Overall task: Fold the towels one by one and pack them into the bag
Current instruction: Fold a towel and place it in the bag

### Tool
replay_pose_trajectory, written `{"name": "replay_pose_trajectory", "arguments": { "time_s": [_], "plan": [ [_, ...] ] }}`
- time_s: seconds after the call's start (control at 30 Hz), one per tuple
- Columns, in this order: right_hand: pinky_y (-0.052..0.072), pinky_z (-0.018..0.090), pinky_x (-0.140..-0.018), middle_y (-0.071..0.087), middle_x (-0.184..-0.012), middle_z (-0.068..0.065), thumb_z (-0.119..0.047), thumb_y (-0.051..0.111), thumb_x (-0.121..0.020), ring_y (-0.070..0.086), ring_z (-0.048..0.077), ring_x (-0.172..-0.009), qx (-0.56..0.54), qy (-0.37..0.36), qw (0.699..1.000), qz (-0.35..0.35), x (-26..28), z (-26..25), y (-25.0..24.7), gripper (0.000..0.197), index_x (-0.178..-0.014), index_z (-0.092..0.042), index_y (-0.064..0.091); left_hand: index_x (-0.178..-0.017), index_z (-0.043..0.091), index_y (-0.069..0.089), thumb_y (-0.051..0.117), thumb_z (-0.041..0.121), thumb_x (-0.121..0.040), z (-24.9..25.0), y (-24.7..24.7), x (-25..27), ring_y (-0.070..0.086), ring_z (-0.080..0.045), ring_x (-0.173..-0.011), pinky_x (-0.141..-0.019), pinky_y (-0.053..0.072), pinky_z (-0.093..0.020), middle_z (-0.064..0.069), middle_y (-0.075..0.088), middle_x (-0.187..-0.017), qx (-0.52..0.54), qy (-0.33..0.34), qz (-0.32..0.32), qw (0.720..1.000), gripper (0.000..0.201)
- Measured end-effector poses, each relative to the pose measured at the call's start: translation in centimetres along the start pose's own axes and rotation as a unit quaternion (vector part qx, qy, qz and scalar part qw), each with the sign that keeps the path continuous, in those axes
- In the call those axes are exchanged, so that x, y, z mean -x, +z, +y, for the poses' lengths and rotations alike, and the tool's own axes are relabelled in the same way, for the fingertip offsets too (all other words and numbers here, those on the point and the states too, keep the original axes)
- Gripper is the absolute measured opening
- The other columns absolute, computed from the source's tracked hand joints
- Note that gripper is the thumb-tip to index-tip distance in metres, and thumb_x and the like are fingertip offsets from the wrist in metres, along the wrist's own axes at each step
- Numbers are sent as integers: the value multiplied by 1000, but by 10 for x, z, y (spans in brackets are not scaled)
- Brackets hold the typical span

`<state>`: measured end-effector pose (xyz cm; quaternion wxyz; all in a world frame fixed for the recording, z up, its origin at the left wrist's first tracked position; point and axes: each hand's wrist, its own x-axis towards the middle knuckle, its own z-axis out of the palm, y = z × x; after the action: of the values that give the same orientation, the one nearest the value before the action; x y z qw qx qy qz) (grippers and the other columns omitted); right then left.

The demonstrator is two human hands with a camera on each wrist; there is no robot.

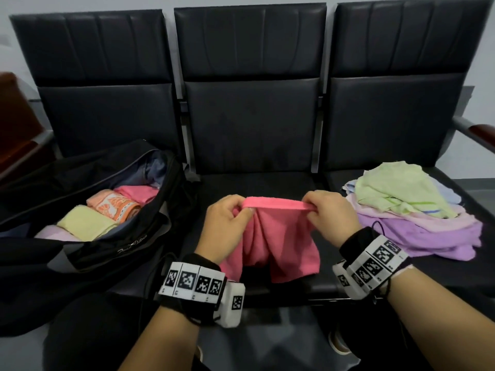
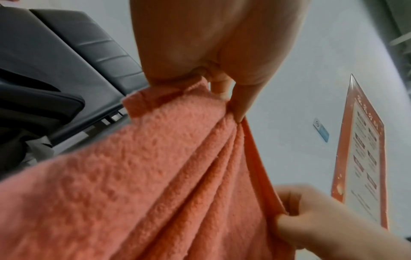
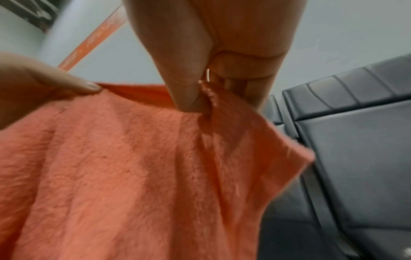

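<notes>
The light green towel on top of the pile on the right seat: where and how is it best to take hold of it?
Probably by two corners of one edge. The light green towel lies crumpled on top of the pile, nothing over it, so come from above with the right hand, the nearer one. Both hands now pinch the pink towel; its corners are not clear here.

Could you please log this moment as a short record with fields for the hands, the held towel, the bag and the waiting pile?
left hand: pinches the top edge of the pink towel
right hand: pinches the same edge
pink towel: held up, hanging over the middle seat
black bag: open, folded towels inside
unfolded towel pile: on the right seat
</notes>
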<state>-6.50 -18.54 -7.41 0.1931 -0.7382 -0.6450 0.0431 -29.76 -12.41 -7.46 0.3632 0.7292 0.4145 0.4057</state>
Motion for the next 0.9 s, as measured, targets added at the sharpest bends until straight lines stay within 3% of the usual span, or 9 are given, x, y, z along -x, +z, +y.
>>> {"name": "replay_pose_trajectory", "arguments": {
  "time_s": [0.23, 0.37, 0.43, 0.5, 0.6, 0.67, 0.73, 0.8, 0.9],
  "plan": [
    [53, 37, -76, 72, -84, 1, 0, 59, -80, 66, 23, -83, -62, 32, 998, 7, 2, 30, 5, 22, -90, -16, 72, -78, 11, 70, 66, 3, -87, -9, -22, -10, 56, -11, -71, -73, 51, -39, -10, 68, -73, 34, -43, 95, 994, 13],
    [51, 23, -72, 69, -72, -10, 1, 65, -85, 63, 0, -68, -158, 42, 985, 57, 2, 35, -1, 22, -86, -19, 74, -78, 17, 70, 65, 4, -89, -6, -33, -21, 58, -11, -70, -72, 49, -35, -1, 67, -73, 52, -49, 154, 986, 18],
    [53, 28, -65, 67, -68, -12, -2, 66, -88, 59, 3, -59, -256, 49, 961, 90, 0, 28, -9, 19, -89, -20, 73, -79, 19, 69, 65, 8, -91, 2, -34, -28, 56, -8, -69, -71, 48, -33, 1, 66, -73, 42, -33, 175, 983, 17],
    [49, 27, -49, 60, -60, -10, -2, 63, -92, 54, 7, -50, -390, 42, 913, 113, -1, 15, -22, 19, -98, -18, 72, -85, 20, 71, 65, 12, -91, 13, -32, -36, 59, -6, -74, -75, 49, -31, 4, 69, -79, 49, -21, 180, 982, 12],
    [45, 25, -41, 58, -60, 1, -1, 59, -94, 51, 11, -48, -518, 5, 850, 96, 0, -7, -38, 19, -100, -14, 72, -109, 20, 72, 60, 5, -87, 22, -24, -45, 65, -11, -101, -96, 49, -27, 1, 71, -108, 15, -23, 136, 990, 28],
    [48, 25, -44, 65, -65, 3, 3, 55, -95, 57, 15, -52, -544, -19, 838, 41, 3, -20, -39, 21, -94, -8, 72, -123, 14, 67, 56, -2, -85, 20, -17, -47, 62, -22, -110, -106, 46, -36, -8, 66, -120, -43, -41, 76, 995, 43],
    [52, 28, -52, 70, -76, 13, 8, 48, -96, 67, 24, -65, -555, -28, 830, -52, 6, -28, -33, 25, -101, -4, 69, -129, 12, 64, 53, -7, -83, 15, -10, -42, 61, -25, -115, -109, 43, -41, -10, 65, -121, -74, -59, 24, 995, 51],
    [53, 28, -59, 72, -87, 22, 14, 43, -94, 71, 29, -79, -534, -42, 833, -140, 10, -33, -25, 34, -112, -3, 66, -128, 16, 63, 56, -3, -87, 11, -4, -32, 65, -22, -102, -101, 49, -41, -3, 68, -104, -65, -71, -7, 995, 46],
    [53, 29, -61, 74, -83, 13, 13, 52, -89, 70, 17, -75, -457, -76, 871, -165, 12, -41, -10, 34, -107, -10, 70, -119, 28, 63, 70, 6, -87, 9, 2, -20, 68, -12, -75, -79, 55, -33, 0, 74, -84, -16, -81, -60, 995, 40]
  ]
}}
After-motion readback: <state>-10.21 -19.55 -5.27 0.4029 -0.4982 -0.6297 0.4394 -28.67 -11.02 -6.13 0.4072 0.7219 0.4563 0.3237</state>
